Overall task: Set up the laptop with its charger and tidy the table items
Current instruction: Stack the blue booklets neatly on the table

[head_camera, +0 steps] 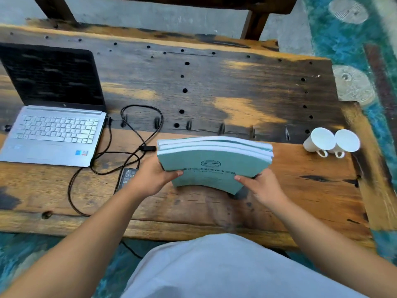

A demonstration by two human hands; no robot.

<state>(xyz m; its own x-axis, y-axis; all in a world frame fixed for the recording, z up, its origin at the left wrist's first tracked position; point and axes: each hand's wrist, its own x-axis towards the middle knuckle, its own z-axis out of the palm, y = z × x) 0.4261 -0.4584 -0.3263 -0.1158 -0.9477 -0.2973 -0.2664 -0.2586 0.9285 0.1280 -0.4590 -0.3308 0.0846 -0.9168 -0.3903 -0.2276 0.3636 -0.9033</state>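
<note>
Teal books (214, 162) stand stacked on edge between both hands, left hand (150, 177) and right hand (261, 187) gripping opposite ends, long axis crosswise on the counter (300, 190)

Weathered wooden table (214, 87) with drilled holes, teal patterned floor (343, 39), grey wall (150, 14)

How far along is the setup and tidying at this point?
Done, it seems: the laptop is open with a black cable running to its side. In hand: both the left hand and right hand hold a stack of green books. Left: placing that stack; two white cups lie tipped.
</note>
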